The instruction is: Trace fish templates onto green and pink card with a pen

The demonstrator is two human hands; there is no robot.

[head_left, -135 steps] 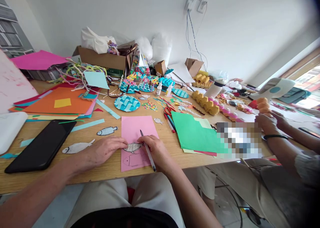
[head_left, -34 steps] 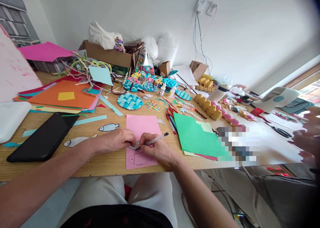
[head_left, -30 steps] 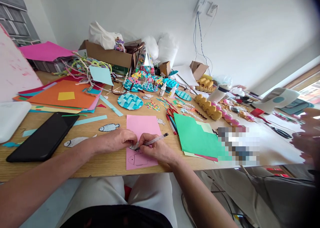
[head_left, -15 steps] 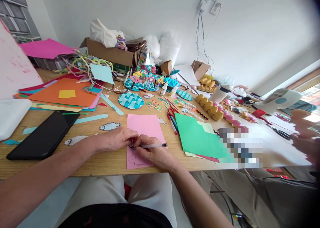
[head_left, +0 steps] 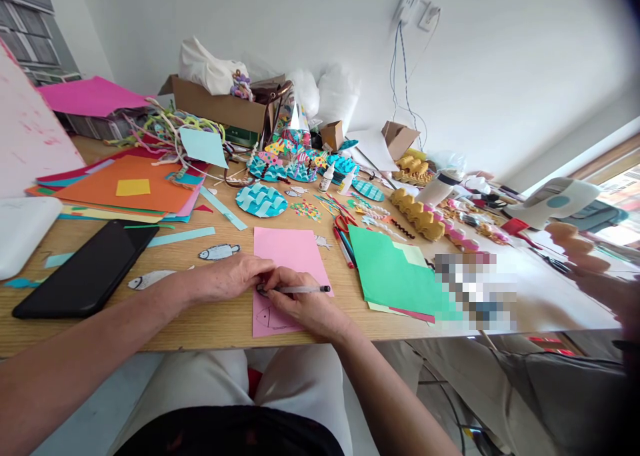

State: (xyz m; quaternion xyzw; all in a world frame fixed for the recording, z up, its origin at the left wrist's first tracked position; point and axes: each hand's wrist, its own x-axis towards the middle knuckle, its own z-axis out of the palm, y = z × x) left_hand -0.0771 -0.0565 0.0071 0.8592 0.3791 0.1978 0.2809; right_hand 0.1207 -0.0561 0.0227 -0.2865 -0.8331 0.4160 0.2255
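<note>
In my right hand (head_left: 300, 296) is a pen (head_left: 315, 289) with a pale, see-through barrel and a black end, held in a writing grip. Its tip is hidden behind the fingers. Under it lies a sheet of pink paper (head_left: 287, 246), with a fish outline drawn in dark ink (head_left: 265, 317) near the bottom. My left hand (head_left: 247, 273) rests on the sheet's left side, fingers stretched toward the right hand and touching the paper; its fingertips are partly hidden. Two paper fish, a blue-grey one (head_left: 219, 251) and a white one (head_left: 150, 279), lie left of the sheet.
A black phone (head_left: 85, 269) and stacked coloured paper (head_left: 90, 189) lie to the left. Green paper (head_left: 395, 269), markers (head_left: 344, 246) and red-handled scissors (head_left: 345, 223) are to the right. Another person's hand (head_left: 600, 283) is at the far right, beside a glue gun (head_left: 550, 199).
My right hand and the pen have shifted slightly left and up over the pink paper. My left hand stays nearly in place. The other person's hand at far right has moved a little.
</note>
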